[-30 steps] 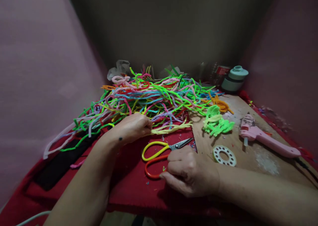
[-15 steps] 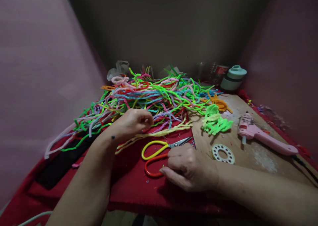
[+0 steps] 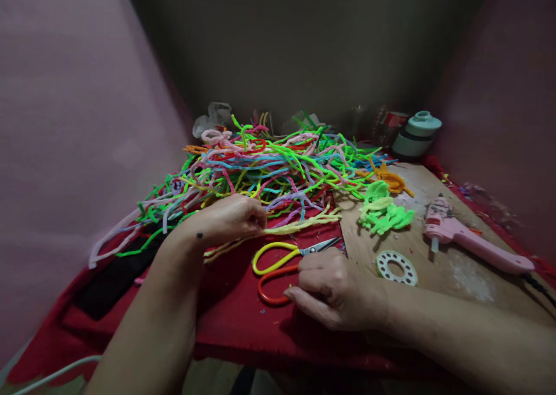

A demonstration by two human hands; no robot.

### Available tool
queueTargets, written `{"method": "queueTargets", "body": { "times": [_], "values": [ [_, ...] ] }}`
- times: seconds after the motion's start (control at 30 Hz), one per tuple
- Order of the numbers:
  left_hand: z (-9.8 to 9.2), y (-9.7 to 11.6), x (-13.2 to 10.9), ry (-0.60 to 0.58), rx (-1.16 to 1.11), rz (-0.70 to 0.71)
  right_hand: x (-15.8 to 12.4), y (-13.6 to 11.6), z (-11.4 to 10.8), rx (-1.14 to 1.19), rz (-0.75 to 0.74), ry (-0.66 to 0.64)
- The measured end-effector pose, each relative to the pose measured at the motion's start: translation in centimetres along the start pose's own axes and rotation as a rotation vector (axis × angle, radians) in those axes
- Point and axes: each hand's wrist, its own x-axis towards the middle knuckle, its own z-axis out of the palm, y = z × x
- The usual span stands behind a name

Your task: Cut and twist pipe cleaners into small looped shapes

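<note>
My left hand (image 3: 237, 216) is closed, its fingertips down at the pale yellow pipe cleaners (image 3: 304, 224) lying along the front of a big tangled heap of coloured pipe cleaners (image 3: 269, 163). The exact pinch is hidden behind the hand. My right hand (image 3: 328, 288) is curled shut above the scissors (image 3: 274, 258), covering part of their red handle. A tiny yellowish speck shows by its thumb tip; what the fingers hold, if anything, is hidden. The scissors lie on the red cloth with one yellow and one red handle, blades toward the right.
On the wooden board (image 3: 452, 267) at right lie bright green fuzzy pieces (image 3: 384, 209), an orange pipe cleaner coil (image 3: 388, 178), a white ring with holes (image 3: 396, 268) and a pink glue gun (image 3: 473, 241). A mint bottle (image 3: 417, 135) stands behind. A black flat object (image 3: 115, 282) lies left.
My left hand has lowered slightly, its fingertips reaching the pale yellow pipe cleaners. My right hand keeps its place over the scissors. The whole view has shifted a little.
</note>
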Motion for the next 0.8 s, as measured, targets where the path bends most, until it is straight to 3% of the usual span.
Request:
{"method": "queueTargets", "body": {
  "times": [0.17, 0.37, 0.43, 0.53, 0.63, 0.7, 0.8],
  "values": [
    [-0.1, 0.3, 0.1, 0.085, 0.006, -0.056, 0.0, 0.1, 0.0, 0.016, -0.005, 0.001],
    [-1.3, 0.8, -1.2, 0.265, -0.344, -0.091, 0.0, 0.2, 0.0, 0.122, 0.068, 0.061],
    [-1.4, 1.0, -1.5, 0.332, -0.491, -0.093, 0.3, 0.1, -0.2, 0.241, 0.169, 0.104],
    [-1.1, 1.8, -1.4, 0.413, -0.636, -0.067, 1.0, 0.1, -0.4, 0.594, 0.448, 0.209],
    [-0.5, 3.2, -0.9, 0.368, -0.646, 0.027, 1.8, 0.5, -0.4, 1.017, 0.713, 0.364],
    [-0.1, 3.9, -0.4, 0.276, -0.606, 0.114, 2.0, 0.9, -0.3, 1.201, 0.698, 0.418],
    [0.3, 4.3, 0.1, 0.142, -0.525, 0.182, 2.0, 1.6, -0.2, 1.295, 0.660, 0.522]
  ]
}}
